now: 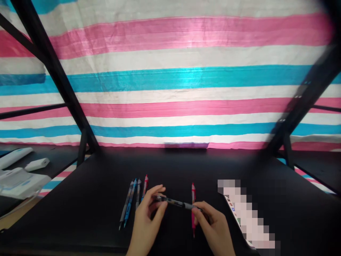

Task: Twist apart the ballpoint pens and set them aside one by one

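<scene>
One dark pen [174,202] spans both hands over the tabletop [106,185], the left hand [146,218] pinching one end in its fingers, the right hand [212,224] gripping the other. Beneath, a pink pen [193,193] points to twelve o'clock; four pens [129,202] lie toward nine, a partly pixelated phone [234,213] toward three.

Head camera sat on the person's head | looked forward and down across the black table [176,165] to the striped sheet [186,78] behind | left hand [147,218] and right hand [213,224] were near at lower centre, sheet farther off | wide view took in slanting black posts [54,74] at both sides
</scene>
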Demonstrator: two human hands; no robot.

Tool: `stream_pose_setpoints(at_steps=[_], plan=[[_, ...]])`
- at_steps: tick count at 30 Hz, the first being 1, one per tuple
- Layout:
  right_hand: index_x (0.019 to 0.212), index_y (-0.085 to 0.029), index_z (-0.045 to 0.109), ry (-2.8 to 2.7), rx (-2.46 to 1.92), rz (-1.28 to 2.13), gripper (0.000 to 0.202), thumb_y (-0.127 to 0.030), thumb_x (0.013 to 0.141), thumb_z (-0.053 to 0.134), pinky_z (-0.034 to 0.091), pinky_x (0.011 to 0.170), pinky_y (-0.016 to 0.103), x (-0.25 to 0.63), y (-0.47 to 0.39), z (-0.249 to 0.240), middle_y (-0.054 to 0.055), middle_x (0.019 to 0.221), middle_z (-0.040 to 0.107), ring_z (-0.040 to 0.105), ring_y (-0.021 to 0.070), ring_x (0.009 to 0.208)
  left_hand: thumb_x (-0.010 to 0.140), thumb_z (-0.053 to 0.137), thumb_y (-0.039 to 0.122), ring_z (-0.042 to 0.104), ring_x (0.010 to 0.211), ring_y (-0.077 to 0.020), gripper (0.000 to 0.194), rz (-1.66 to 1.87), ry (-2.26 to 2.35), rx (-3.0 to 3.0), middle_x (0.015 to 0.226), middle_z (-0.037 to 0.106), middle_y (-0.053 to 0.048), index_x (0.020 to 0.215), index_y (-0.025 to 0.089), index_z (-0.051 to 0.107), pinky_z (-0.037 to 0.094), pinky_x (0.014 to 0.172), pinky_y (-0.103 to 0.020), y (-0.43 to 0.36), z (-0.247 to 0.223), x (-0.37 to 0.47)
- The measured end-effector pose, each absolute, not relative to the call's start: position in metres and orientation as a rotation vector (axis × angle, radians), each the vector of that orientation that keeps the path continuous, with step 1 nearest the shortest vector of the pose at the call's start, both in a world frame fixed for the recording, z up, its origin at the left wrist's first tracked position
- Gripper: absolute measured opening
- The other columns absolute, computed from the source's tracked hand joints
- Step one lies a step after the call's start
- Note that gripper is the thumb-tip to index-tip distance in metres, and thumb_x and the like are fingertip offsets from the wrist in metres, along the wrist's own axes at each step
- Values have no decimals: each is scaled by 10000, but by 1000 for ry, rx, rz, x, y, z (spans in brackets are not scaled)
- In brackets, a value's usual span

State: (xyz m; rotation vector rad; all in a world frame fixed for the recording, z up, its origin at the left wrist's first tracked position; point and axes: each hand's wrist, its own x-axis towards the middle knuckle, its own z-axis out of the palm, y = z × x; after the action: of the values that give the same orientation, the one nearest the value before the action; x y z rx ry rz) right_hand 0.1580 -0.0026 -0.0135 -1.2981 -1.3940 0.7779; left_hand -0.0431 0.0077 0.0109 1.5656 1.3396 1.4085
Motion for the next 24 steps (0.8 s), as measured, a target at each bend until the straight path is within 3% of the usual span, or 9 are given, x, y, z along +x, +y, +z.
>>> stream_pose_setpoints(at_steps=[3,7,10,14,17,21,24], plan=[[702,-191,713,-1422,-1290,803,327,-417,910,600,426,494,214,158,-3,-11,-5,574,597,574,147,514,775,757,442,724,799,-219,325,1445,1278,1072,929,765,-58,1001,217,694,582,778,-338,5,-2,-43],[819,-202,730,-1450,-1284,731,137,-332,826,686,435,544,222,158,-3,-9,0,670,638,554,152,571,639,871,458,709,706,-180,388,1506,1230,830,717,738,-10,898,205,729,563,709,-263,2,-9,-42],[915,-194,714,-1449,-1284,744,182,-353,837,669,432,561,233,158,-4,-8,1,684,628,535,156,582,600,895,462,710,707,-166,403,1555,1214,755,731,748,-7,876,212,740,558,705,-242,1,-10,-41],[711,-189,622,-1434,-1259,897,407,-474,968,484,395,544,237,159,-6,-8,5,640,557,524,156,583,574,910,455,710,700,-155,401,1564,1203,738,737,756,-5,858,218,755,558,702,-226,0,-7,-41],[808,-193,637,-1387,-1246,920,360,-513,939,540,378,546,234,160,-7,-9,-13,660,525,483,149,586,574,911,449,712,703,-158,394,1571,1196,725,752,762,-17,851,211,763,564,705,-227,0,-4,-41],[709,-197,579,-1346,-1242,979,434,-532,968,485,367,549,234,160,-6,-11,-13,647,499,471,147,591,559,922,440,708,680,-151,393,1580,1182,697,744,762,-22,830,201,769,566,694,-214,1,-2,-40],[793,-193,615,-1351,-1236,978,384,-544,932,546,378,569,240,161,-4,-11,-8,681,525,479,151,609,547,928,434,707,673,-147,394,1598,1186,685,736,759,-19,823,201,772,566,690,-206,1,-3,-40]])
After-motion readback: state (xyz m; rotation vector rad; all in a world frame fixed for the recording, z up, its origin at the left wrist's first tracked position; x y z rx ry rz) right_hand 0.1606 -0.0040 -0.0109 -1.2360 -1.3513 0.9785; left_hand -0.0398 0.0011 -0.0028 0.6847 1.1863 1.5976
